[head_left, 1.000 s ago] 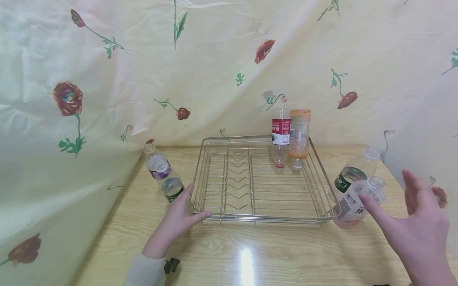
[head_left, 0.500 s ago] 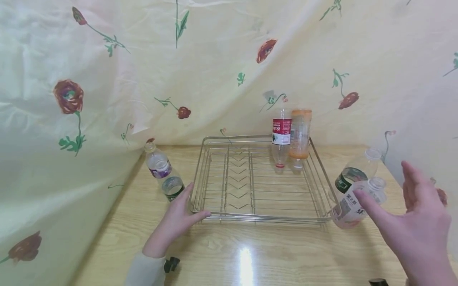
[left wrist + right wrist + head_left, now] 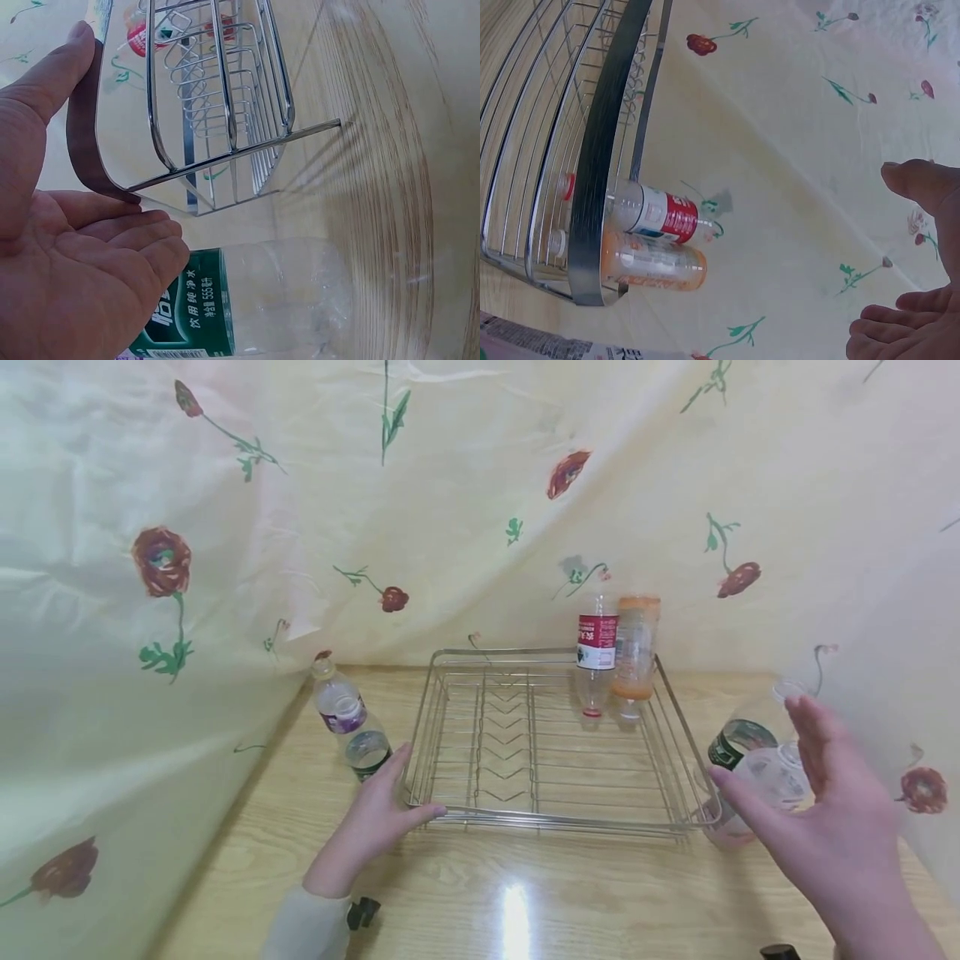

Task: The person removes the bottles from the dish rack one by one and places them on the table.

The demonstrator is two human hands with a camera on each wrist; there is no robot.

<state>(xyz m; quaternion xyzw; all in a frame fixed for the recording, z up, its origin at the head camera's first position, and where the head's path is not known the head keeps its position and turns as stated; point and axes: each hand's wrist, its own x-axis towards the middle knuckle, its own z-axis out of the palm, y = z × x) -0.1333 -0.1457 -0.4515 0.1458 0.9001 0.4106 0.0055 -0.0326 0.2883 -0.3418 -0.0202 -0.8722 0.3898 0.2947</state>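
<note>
**Left hand at the corner of the wire rack, right hand spread wide over on the right!**

Right up close, a pale sleeve comes in with a small black object beside the wrist, all above the wood-grain tabletop. And look at that left hand! Thumb along the front rim, fingers at the left side, it frames the rack's near left corner, relaxed against the metal rather than clenched around it. Over to the right hand: thumb and fingers wide apart, gripping nothing, and the right wrist view shows patterned cloth through the gap.

Behind that right hand, just outside the rack's right side, there's the pale-labelled bottle, partly covered in the head view, and the green-labelled bottle just past it. Across on the left, the water bottle with its own green wrapper stands on the table close by the left fingers, and the purple-labelled bottle is right behind it.

The rack itself sits at the centre of the table, wires gleaming. Up in its far right corner, side by side and necks down, it's the red-labelled bottle and the orange-banded bottle! Beyond them all hangs the flowered cloth, creased and covered in red blooms.
</note>
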